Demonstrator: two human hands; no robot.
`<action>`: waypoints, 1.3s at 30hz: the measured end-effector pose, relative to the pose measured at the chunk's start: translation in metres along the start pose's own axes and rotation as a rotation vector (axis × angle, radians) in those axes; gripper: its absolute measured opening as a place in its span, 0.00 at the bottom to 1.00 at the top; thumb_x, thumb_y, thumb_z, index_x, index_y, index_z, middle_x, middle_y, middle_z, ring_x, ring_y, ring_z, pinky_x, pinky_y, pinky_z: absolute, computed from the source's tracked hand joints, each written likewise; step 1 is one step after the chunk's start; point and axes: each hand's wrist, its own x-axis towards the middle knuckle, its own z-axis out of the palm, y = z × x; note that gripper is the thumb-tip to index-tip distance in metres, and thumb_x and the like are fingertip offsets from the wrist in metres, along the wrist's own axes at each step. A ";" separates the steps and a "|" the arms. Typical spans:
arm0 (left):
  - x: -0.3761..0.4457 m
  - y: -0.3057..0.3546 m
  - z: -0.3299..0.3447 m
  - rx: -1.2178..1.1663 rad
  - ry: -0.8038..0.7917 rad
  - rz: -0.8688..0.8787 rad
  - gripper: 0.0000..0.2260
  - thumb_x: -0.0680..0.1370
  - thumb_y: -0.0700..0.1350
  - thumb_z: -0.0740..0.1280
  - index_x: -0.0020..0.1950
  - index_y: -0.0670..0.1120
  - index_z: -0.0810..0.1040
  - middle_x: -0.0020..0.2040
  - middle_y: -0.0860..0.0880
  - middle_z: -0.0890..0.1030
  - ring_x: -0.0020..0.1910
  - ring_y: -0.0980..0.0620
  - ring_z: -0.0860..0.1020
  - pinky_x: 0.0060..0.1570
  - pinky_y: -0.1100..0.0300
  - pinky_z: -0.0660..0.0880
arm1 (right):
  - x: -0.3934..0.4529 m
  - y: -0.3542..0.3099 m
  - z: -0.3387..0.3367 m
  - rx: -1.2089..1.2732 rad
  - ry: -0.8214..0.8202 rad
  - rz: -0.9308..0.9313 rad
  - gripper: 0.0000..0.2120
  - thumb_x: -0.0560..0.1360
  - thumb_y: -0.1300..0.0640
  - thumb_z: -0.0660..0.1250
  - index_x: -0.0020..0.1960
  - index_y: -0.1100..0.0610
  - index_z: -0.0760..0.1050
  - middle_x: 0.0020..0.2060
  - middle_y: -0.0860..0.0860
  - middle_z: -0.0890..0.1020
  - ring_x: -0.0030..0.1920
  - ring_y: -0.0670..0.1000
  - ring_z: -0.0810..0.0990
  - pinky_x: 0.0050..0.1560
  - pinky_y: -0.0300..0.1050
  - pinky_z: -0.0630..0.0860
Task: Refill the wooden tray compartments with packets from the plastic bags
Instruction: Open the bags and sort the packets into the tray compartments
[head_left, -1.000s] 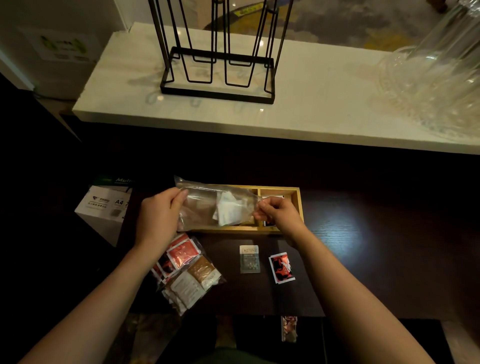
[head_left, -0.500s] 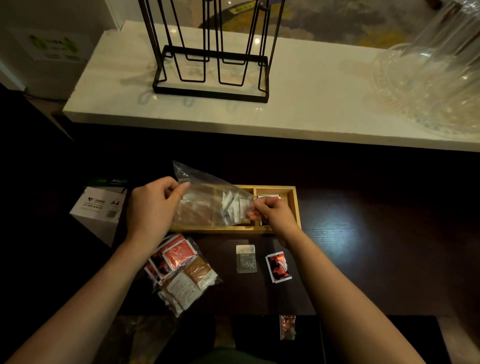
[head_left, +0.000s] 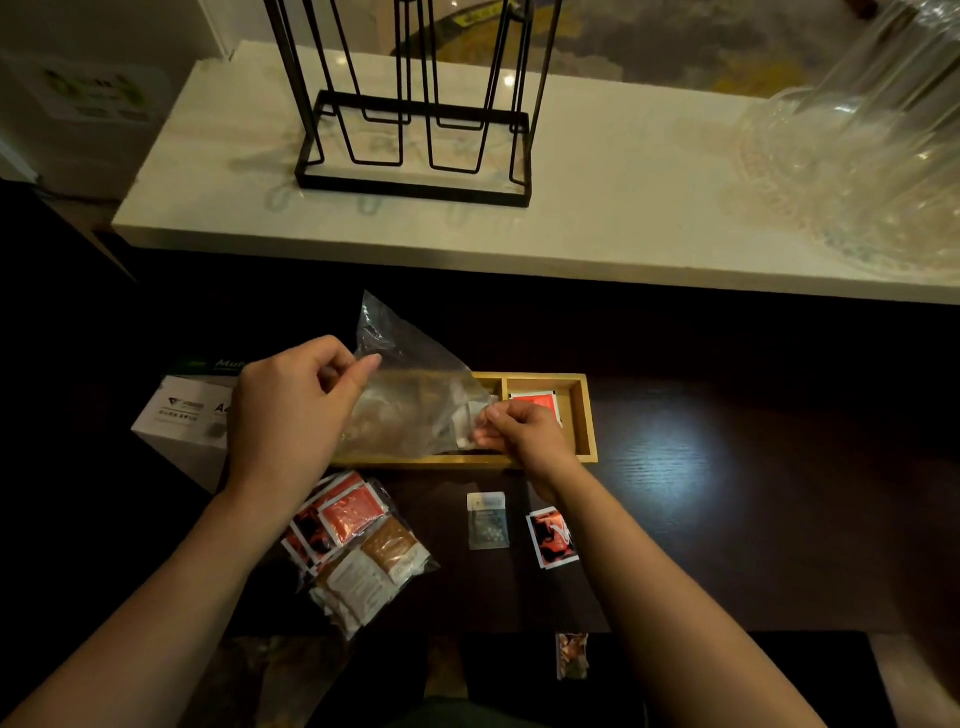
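Lifted bag's closed end higher | left hand (head_left: 291, 410) pinches clear bag (head_left: 410, 395) over wooden tray (head_left: 584, 415); right hand (head_left: 524, 434) grips its mouth | far-right compartment holds red packet (head_left: 535, 404); second bag (head_left: 358, 545) near tabletop's front edge untouched
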 end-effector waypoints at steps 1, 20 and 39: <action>0.000 0.000 0.000 0.015 -0.002 -0.001 0.13 0.76 0.52 0.67 0.34 0.47 0.75 0.29 0.51 0.76 0.30 0.53 0.74 0.28 0.61 0.68 | 0.000 0.000 0.000 0.000 0.002 0.007 0.09 0.79 0.61 0.60 0.45 0.61 0.78 0.37 0.54 0.82 0.38 0.47 0.83 0.43 0.36 0.80; 0.002 -0.014 0.008 -0.470 -0.138 -0.236 0.08 0.80 0.42 0.60 0.52 0.54 0.74 0.38 0.49 0.81 0.34 0.54 0.81 0.31 0.59 0.78 | -0.013 -0.014 -0.005 0.363 -0.134 -0.009 0.18 0.77 0.49 0.62 0.59 0.60 0.75 0.53 0.55 0.79 0.54 0.55 0.78 0.60 0.54 0.72; -0.015 -0.024 0.055 -0.370 -0.261 -0.235 0.04 0.79 0.46 0.62 0.51 0.47 0.74 0.38 0.48 0.77 0.23 0.54 0.76 0.26 0.62 0.74 | -0.033 -0.001 -0.074 0.076 0.571 -0.340 0.19 0.75 0.69 0.63 0.50 0.45 0.79 0.51 0.53 0.82 0.36 0.47 0.79 0.36 0.42 0.77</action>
